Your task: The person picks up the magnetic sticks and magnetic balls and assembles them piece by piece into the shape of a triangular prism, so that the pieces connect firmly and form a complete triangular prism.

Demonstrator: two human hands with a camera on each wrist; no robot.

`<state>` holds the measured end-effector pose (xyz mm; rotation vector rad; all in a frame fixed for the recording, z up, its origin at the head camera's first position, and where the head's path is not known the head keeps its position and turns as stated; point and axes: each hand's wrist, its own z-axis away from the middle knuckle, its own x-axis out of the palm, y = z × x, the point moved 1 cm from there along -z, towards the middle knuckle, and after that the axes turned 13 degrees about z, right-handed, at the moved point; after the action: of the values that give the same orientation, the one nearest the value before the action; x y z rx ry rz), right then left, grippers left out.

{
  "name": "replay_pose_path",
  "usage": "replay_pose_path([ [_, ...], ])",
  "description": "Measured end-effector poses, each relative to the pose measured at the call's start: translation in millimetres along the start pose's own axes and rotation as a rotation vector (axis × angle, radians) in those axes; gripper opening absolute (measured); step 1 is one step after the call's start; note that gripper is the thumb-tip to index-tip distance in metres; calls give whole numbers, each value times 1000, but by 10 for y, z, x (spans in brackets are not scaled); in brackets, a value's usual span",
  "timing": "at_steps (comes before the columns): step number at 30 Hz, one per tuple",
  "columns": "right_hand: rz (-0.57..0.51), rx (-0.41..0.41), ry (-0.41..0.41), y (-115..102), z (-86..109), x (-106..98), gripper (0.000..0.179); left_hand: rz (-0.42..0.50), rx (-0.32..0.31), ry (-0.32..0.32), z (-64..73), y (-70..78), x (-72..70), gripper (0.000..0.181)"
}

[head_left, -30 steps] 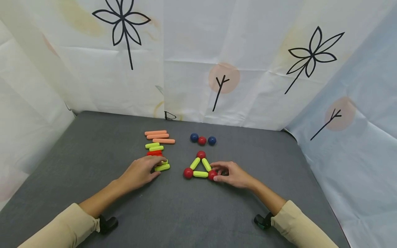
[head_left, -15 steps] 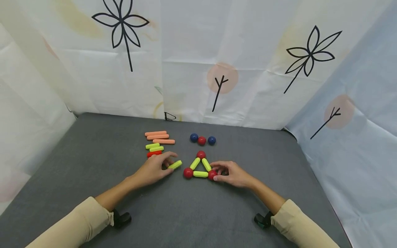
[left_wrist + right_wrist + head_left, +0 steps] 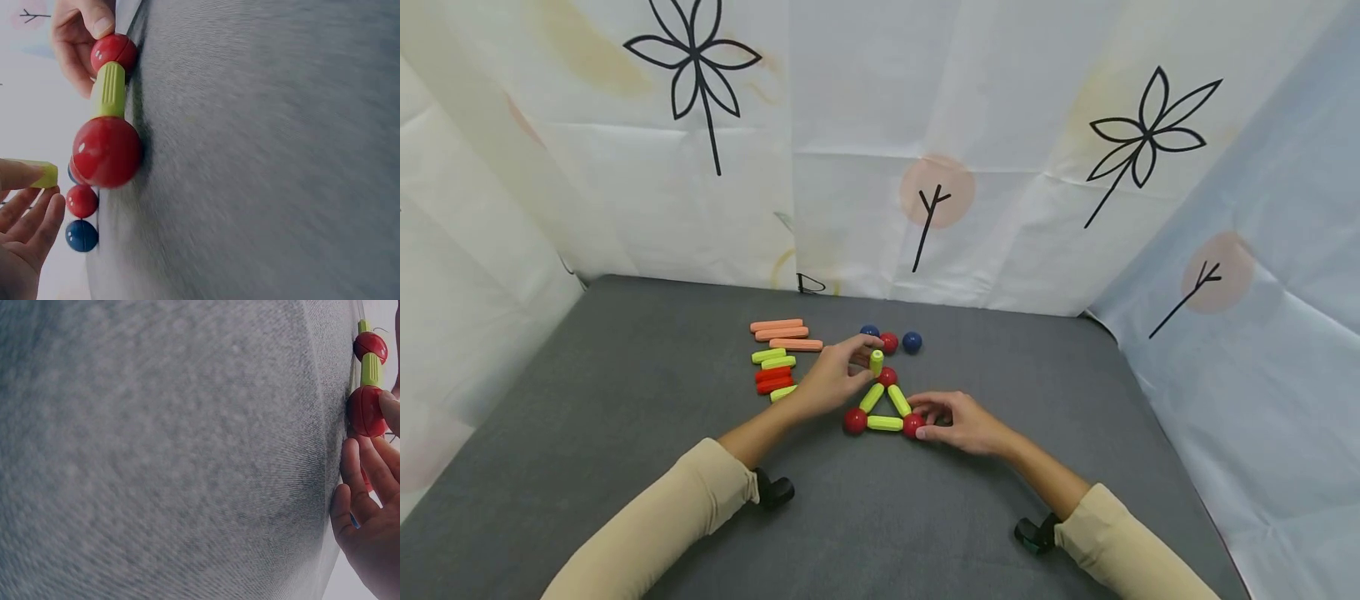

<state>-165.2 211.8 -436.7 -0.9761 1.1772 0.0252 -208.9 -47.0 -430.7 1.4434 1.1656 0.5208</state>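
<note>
In the head view, my left hand [image 3: 833, 382] pinches a yellow-green rod [image 3: 877, 362], held upright close over the far red ball [image 3: 887, 377] of a flat triangle. The triangle lies on the grey cloth, with three yellow-green rods joining three red balls. My right hand [image 3: 961, 423] grips its near right red ball [image 3: 913, 426] between thumb and fingers. From the left wrist, the pinched rod [image 3: 49, 175] shows apart from the near left red ball [image 3: 107, 152]. The right wrist view shows my right thumb on a red ball [image 3: 365, 411].
Behind the triangle are a loose red ball [image 3: 890, 342] and two blue balls, one [image 3: 912, 342] to the right and one partly behind my left hand. Left of them lie several orange rods [image 3: 788, 333], yellow-green rods [image 3: 773, 358] and red rods [image 3: 773, 381]. A printed curtain [image 3: 1000, 225] hangs behind.
My left hand has picked up a yellow-green rod from the near end of the row, carried it right and away to the triangle's far ball, and turned it upright. My right hand stays put.
</note>
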Motion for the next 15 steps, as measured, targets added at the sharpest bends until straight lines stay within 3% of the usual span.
replay_pose_path([
  [7,1,4,5,-4,-2,19,48,25,5,-10,-129,-48,103,38],
  [15,2,-11,7,5,-1,8,46,73,3,-23,-123,-139,93,39],
])
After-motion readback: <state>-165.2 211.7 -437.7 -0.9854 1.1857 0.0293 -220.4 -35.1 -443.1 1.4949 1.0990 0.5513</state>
